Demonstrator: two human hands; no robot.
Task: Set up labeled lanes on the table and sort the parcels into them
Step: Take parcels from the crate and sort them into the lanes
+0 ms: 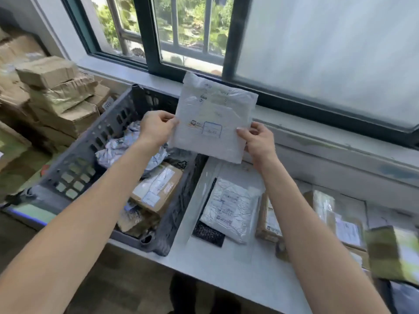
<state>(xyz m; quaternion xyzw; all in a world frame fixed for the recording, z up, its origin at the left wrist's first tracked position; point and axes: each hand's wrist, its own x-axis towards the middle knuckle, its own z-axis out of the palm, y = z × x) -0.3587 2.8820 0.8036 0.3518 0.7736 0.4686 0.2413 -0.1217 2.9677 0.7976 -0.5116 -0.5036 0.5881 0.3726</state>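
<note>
crate [74, 171] left of parcels [231, 209] on table [210, 264]

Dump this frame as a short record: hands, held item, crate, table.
left hand: pinches the white mailer by its left edge
right hand: pinches its right edge
white mailer: held up in the air, printed side facing the camera; print too blurred to read
crate: grey, at the table's left end; holds a cardboard box and a crumpled silver bag
table: white bag lying on a black bag; brown box to their right
</note>
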